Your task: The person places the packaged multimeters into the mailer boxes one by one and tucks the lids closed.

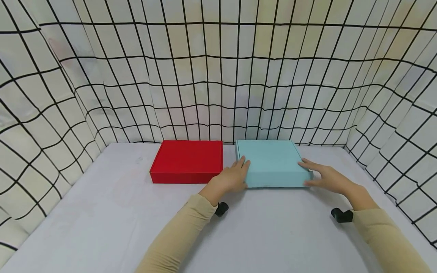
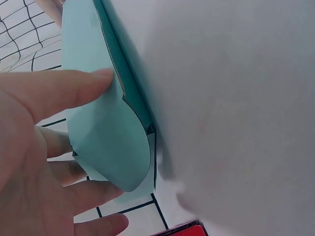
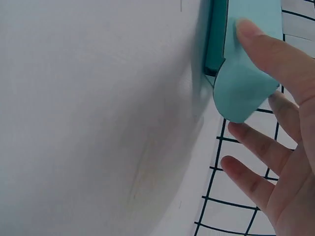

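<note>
A light blue cardboard box (image 1: 269,159) lies on the white table, its front flap facing me. My left hand (image 1: 232,178) holds the box's front left corner, thumb on the flap (image 2: 106,132) and fingers at the lid's edge. At the front right corner, my right hand (image 1: 327,178) grips with the thumb against the flap (image 3: 246,83) and the other fingers spread beside it. Both wrist views show the flap's rounded end tabs outside the box, with a dark gap along the flap's lower edge. Left of this box sits a closed red cardboard box (image 1: 187,159).
The white-covered table (image 1: 136,227) reaches back to a white cloth wall with a black grid (image 1: 218,76), which also runs along both sides. Black wrist-worn devices show at the left cuff (image 1: 221,209) and the right cuff (image 1: 342,215).
</note>
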`<state>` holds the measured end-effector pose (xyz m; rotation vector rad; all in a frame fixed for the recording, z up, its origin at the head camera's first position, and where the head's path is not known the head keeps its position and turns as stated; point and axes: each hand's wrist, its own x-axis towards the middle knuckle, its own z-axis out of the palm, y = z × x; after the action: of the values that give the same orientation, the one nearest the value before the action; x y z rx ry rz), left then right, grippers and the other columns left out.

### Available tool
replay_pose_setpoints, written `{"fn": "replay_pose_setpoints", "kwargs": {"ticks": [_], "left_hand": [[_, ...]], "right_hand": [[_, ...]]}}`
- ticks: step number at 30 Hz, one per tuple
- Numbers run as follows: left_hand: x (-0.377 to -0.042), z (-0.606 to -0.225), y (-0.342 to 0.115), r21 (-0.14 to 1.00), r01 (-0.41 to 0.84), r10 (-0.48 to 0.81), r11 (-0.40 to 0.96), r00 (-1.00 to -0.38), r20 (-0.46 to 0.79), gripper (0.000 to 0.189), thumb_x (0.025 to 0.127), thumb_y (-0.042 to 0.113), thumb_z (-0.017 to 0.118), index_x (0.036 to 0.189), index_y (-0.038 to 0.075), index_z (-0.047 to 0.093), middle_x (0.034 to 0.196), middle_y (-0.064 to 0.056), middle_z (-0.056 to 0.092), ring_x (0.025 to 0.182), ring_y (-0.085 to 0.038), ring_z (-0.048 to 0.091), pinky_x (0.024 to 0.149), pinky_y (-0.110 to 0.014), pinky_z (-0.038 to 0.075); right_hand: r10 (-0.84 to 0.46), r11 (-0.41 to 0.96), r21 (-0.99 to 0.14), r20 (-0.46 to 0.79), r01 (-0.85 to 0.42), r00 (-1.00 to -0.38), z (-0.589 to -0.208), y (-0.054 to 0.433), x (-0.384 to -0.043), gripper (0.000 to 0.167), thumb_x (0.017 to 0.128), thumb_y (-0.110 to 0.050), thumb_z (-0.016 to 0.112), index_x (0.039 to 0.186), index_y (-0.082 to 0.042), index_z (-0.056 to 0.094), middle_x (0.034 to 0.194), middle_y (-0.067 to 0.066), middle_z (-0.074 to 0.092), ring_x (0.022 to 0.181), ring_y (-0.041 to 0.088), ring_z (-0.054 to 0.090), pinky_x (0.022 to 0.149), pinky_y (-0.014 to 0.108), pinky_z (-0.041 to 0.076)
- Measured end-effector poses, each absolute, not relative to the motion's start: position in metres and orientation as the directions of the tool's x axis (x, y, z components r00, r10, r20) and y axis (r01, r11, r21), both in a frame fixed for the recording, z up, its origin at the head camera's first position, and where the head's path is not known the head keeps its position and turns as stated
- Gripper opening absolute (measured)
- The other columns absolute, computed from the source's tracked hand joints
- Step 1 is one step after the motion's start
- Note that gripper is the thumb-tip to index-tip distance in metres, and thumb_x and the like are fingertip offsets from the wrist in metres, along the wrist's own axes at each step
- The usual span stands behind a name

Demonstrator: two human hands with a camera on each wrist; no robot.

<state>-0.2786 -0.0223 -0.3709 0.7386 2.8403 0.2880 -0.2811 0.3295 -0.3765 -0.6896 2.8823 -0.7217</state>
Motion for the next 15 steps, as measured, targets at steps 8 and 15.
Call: {"fn": "replay_pose_setpoints", "kwargs": {"ticks": [8,15], "left_hand": [[-0.278,-0.371,-0.023,0.244,0.468,0.509,0.849,-0.849,-0.142,0.084,0.101,0.029,0.066,0.164,0.004,0.017,0.17,-0.017,0.008,0.152,-0.039,0.023,0.116,-0.058,0.032],[-0.279,-0.372,-0.023,0.254,0.456,0.495,0.853,-0.862,-0.114,0.09,0.096,0.042,0.07,0.164,0.008,0.022,0.17,-0.015,0.013,0.151,-0.038,0.027,0.115,-0.06,0.033]], "right_hand": [[-0.352,0.852,-0.398,0.046,-0.341,-0.935,-0.374,0.336,-0.272,0.08,0.085,-0.041,0.083,0.149,-0.003,0.052,0.139,0.03,0.057,0.124,0.051,0.055,0.094,0.067,0.047],[-0.316,0.856,-0.418,0.043,-0.304,-0.948,-0.373,0.33,-0.269,0.075,0.084,-0.031,0.085,0.143,0.003,0.053,0.135,0.025,0.062,0.121,0.05,0.058,0.093,0.064,0.049]]}}
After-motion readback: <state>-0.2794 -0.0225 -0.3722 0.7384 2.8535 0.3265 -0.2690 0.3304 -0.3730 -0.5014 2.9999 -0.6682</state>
